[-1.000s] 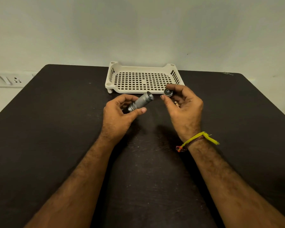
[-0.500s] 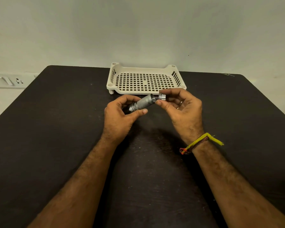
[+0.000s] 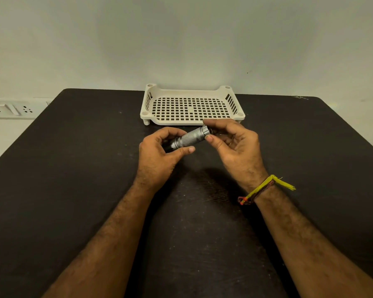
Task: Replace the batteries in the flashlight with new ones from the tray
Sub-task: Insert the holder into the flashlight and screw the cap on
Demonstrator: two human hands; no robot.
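Silver flashlight (image 3: 191, 138) sits above the table (image 3: 73, 168) just near of the tray (image 3: 192, 122), left hand (image 3: 159, 155) gripping its body and right hand (image 3: 235, 145) pinching its end cap, so closing up looks like the last step.

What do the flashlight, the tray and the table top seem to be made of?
Flashlight: probably metal, silver-grey with a dull sheen and knurled grip. Tray: likely moulded plastic, matte cream, with a grid of square holes and slotted sides. Table top: dark matte surface, faintly scuffed and speckled; laminate or painted wood, cannot tell which.
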